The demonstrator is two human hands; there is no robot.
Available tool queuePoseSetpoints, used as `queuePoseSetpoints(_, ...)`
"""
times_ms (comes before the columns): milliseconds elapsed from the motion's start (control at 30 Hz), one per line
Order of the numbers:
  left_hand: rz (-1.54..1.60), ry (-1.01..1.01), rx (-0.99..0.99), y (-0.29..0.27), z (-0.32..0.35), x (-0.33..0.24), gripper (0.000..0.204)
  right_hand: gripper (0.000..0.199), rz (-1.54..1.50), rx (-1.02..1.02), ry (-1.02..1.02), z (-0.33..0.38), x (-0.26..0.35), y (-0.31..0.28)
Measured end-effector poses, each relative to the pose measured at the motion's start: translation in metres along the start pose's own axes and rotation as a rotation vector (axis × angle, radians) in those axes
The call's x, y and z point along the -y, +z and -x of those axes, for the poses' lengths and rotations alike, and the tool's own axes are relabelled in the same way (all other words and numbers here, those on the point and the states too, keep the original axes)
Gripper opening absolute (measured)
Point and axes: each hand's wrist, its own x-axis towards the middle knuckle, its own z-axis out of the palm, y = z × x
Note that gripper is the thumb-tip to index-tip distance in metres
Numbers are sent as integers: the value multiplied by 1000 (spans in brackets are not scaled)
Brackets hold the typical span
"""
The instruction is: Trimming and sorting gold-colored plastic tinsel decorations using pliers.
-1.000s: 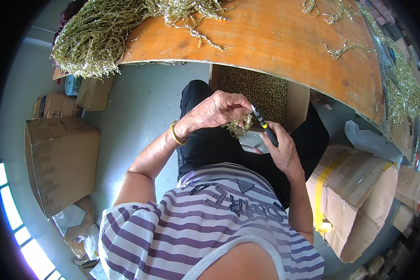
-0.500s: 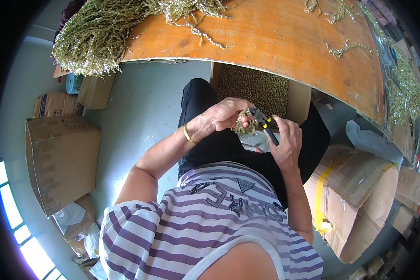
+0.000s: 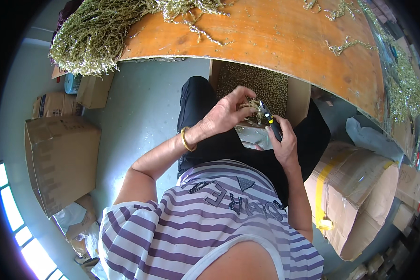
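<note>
Over the box of gold beads (image 3: 254,79), my left hand (image 3: 226,111), with a gold bangle on its wrist, has its thumb and fingers spread apart. Blurred short pieces of gold bead garland (image 3: 253,103) show between and just beyond those fingertips; whether any still touches them is hard to see. My right hand (image 3: 284,142) is closed round the black and yellow handles of a pair of cutting pliers (image 3: 269,120). The pliers' jaws point up and away, beside the garland pieces. Both hands are above my lap, in front of the table edge.
A wooden table (image 3: 266,42) curves across the far side, with a thick heap of gold garland (image 3: 93,39) at its left and loose strands (image 3: 350,45) at its right. Cardboard boxes (image 3: 63,161) stand on the left; a large open carton (image 3: 352,200) lies to the right.
My left fingers have opened from around the small gold bunch, and the pieces have spread out. The pliers have turned more upright and moved slightly right and nearer.
</note>
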Motion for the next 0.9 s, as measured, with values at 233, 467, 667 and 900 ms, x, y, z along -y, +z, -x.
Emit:
queuePoseSetpoints(233,-220,231,81,-11,-5,9,14,31,-122,90,150,-1,9,-5)
queuePoseSetpoints(467,-16,5,-79,-8,-8,10,16,35,-40,10,150,0,13,-3)
queuePoseSetpoints(667,392,-243,-14,-7,-10,6,16,39,-150,-155,136,4,13,11)
queuePoseSetpoints(900,545,-266,98,-1,-5,7,17,37,-436,-219,162,-17,32,27)
